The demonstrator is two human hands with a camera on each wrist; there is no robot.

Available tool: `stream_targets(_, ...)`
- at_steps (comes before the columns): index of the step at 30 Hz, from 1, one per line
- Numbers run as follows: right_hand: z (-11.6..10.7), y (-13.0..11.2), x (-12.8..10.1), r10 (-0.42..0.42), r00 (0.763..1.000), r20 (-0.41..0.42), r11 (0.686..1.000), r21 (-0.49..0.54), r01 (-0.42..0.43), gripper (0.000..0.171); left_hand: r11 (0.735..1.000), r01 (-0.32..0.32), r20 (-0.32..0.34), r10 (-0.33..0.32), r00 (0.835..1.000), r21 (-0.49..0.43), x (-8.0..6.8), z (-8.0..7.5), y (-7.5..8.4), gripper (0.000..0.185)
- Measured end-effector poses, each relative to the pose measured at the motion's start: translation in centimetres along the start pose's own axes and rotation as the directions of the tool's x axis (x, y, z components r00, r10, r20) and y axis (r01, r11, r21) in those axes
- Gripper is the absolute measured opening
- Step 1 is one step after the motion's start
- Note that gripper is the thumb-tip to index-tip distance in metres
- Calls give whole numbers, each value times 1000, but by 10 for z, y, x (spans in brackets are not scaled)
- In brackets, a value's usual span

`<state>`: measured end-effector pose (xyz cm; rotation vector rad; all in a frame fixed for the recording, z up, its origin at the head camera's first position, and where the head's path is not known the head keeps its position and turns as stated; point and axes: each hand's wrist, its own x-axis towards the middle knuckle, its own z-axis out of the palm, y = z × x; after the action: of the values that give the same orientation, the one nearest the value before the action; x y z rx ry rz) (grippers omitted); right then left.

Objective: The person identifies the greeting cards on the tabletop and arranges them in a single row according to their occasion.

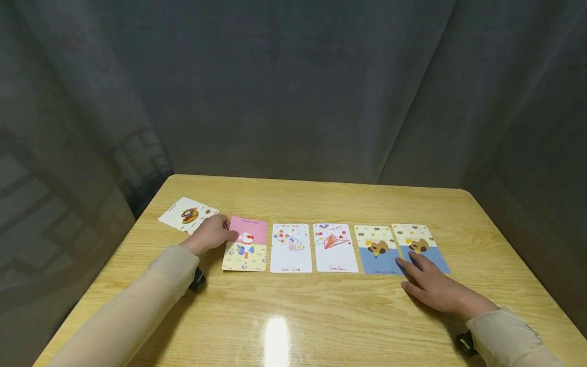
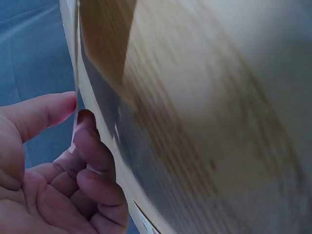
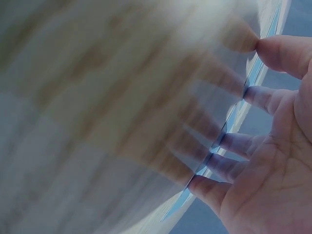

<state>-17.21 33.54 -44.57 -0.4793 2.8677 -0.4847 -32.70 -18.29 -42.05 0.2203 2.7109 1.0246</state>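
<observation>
At the left end of the row of cards, the left hand (image 1: pixel 212 233) lies with curled fingers against the left edge of the pink-and-yellow card (image 1: pixel 246 244). The left wrist view shows the thumb (image 2: pixel 41 113) and fingertips (image 2: pixel 87 127) meeting a thin card edge, so the hand appears to pinch that card's edge, though the view is blurred. The card lies flat on the wooden table (image 1: pixel 321 316), pink half away from the person, with a small cartoon figure in its middle.

Just behind this hand lies a monkey card (image 1: pixel 188 214), white, turned at an angle and set apart from the row.

At the other end, the right hand (image 1: pixel 433 286) rests with fingers stretched out and spread, gripping nothing. Its fingertips press on the near part of the rightmost bear card (image 1: pixel 419 243), on the blue lower half. In the right wrist view the straight fingertips (image 3: pixel 258 96) touch down along a blue card edge. A second bear card (image 1: pixel 377 248), of the same yellow-and-blue design, lies just beside it on the left, their edges touching or nearly so.

Between the two hands lie a flower card (image 1: pixel 291 247) and a kite card (image 1: pixel 335 246), both white, side by side, upright in the row.

Both forearms wear pale beige sleeves. Grey curtain hangs behind the table.
</observation>
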Motion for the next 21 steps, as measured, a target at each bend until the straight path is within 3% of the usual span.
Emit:
stream_targets(5, 0, 1, 0, -5, 1000, -6, 1000, -2, 5, 59, 997, 14, 31, -17, 999, 76, 1, -2, 0, 26)
stream_targets(11, 0, 1, 0, -1, 1000, -11, 1000, -1, 1, 60, 986, -21, 53, 13, 999, 163, 2, -1, 2, 24)
stream_targets(21, 1, 0, 0, 4, 1000, -11, 1000, -7, -5, 59, 976, 9, 52, -20, 998, 217, 3, 1, 4, 23)
